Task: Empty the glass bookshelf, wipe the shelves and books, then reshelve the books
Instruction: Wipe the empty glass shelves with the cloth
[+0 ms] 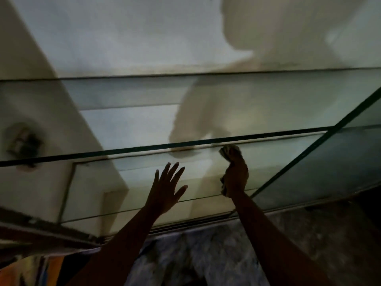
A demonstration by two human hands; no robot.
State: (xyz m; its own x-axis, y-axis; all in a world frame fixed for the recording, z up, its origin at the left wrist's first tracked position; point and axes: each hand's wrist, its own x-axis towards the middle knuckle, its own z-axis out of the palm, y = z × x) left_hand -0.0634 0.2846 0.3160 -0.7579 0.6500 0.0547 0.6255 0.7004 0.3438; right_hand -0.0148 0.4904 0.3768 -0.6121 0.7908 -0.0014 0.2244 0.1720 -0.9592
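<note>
Wiping looked like the step in hand, since nothing at all was sitting on the glass. Biggest thing in shot was the pale wall (pixel 123 38) behind it all, with a big soft shadow (pixel 257 23) of the person thrown across it. In front of that stood the glass bookshelf (pixel 334 162), seen from close up and at a tilt, and no books were in view on any level of it. One glass shelf (pixel 123 150) ran across the middle as a dark edge line, with a grubby-looking streak along it near the right hand.

The left hand (pixel 167 188) was wide open with its fingers spread and held nothing. I couldn't tell whether the palm was flat on the glass or just in front of it. The right hand (pixel 236 176) was raised beside it, fingers curled tight round a bunched cloth (pixel 229 151). The top of that wad sat right at the shelf edge, touching it as far as I could make out.

So by my reckoning the emptying was done and the wiping was partway. The next move probably called for dragging the cloth along that edge towards the left. It's glass, so I'd go with light pressure and the free hand bracing the pane. The books were out of sight, so they were presumably yet to be wiped and reshelved.
</note>
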